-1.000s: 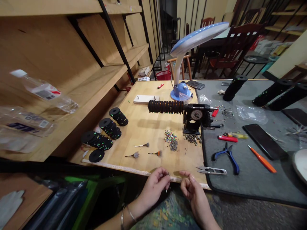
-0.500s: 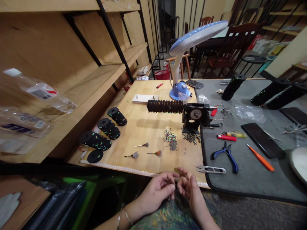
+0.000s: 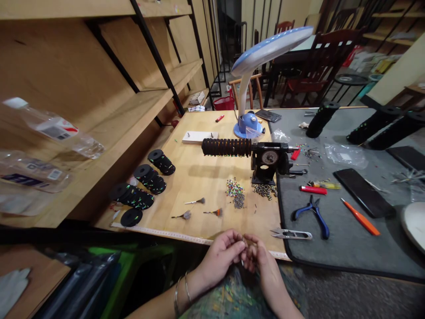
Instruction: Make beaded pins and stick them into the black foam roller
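Left hand [image 3: 222, 253]: fingers [image 3: 230, 235] bent and pinched on a slim, small pale piece [image 3: 242, 262], its tip protruding below the thumb, between the hands and by the near edge of the surface [image 3: 212, 184]; fine detail too small to read. Right hand [image 3: 265, 261]: fingers curled inward against those of the left; whether they grip the piece too, cannot tell. Two smooth metal bangles [image 3: 175, 294], on the left wrist. Surface: pale, smooth, grained wood, a white strip of measuring tape [image 3: 159, 232] along its near edge. Beyond the hands, three thin stems with soft, fanned tufts: one white-stemmed [image 3: 195, 201], one greyish [image 3: 182, 215], one orange-banded [image 3: 213, 212]. Beads, a loose heap, glossy, multicoloured [image 3: 234, 188], adjoining a heap of grey grains [image 3: 238, 202]; metallic cylinders [image 3: 264, 191], piled beside. Right, on a dark grey mat [image 3: 332, 257] of matte texture: blue-handled pliers [image 3: 320, 219], opened; an orange, tapered tool [image 3: 361, 218]; a flat black slab [image 3: 363, 192], glossy. Steel snips [image 3: 294, 234], straddling the mat's edge. Black machine [image 3: 267, 161] with round dial, bearing a ribbed black cylinder [image 3: 226, 147], horizontal. Left: black discs [image 3: 132, 217], in leaning stacks, flecked with bright colours. Behind: blue-and-white lamp [image 3: 247, 124], glossy, curved neck.
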The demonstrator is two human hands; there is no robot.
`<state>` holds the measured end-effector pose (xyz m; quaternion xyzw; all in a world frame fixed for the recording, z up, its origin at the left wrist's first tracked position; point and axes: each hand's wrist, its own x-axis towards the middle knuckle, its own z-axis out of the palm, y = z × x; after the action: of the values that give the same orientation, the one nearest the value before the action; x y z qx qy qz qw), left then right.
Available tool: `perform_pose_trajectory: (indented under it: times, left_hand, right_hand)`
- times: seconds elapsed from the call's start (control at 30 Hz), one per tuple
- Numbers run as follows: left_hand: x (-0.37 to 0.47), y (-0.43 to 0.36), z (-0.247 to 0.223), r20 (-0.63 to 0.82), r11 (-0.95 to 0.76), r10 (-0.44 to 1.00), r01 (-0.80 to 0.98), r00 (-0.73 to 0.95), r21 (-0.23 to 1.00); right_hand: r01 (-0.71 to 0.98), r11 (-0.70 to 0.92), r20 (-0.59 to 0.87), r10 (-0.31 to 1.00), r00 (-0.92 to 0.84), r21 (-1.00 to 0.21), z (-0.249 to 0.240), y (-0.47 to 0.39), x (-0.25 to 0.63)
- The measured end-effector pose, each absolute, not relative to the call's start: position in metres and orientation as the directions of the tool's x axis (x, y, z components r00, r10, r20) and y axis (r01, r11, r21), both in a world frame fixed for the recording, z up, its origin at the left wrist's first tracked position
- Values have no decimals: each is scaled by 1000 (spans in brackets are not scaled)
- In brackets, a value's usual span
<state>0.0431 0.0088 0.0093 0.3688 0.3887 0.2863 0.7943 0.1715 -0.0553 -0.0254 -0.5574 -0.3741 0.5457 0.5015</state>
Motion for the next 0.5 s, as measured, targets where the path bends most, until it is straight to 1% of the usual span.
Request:
perform_pose_trajectory:
  times: [0.13,0.27,0.4,0.5]
  left_hand:
    - [42,12,17,-432,557,745,-118,508,822]
    - [43,13,19,-446,548,740,-66,503,834]
    - [43,12,16,-447,536,750,-53,487,843]
    - [43,13,13,-442,518,777,-56,448,854]
  right_hand:
    - [-44,-228,-230,973,27,-973,-16,-55,178]
    - [23,-225,-225,974,-5,-974,-17,-54,182]
    - [3,-260,-260,965,-45,-966,-22,-54,181]
    - [-57,-300,-302,953,17,-952,-23,-56,181]
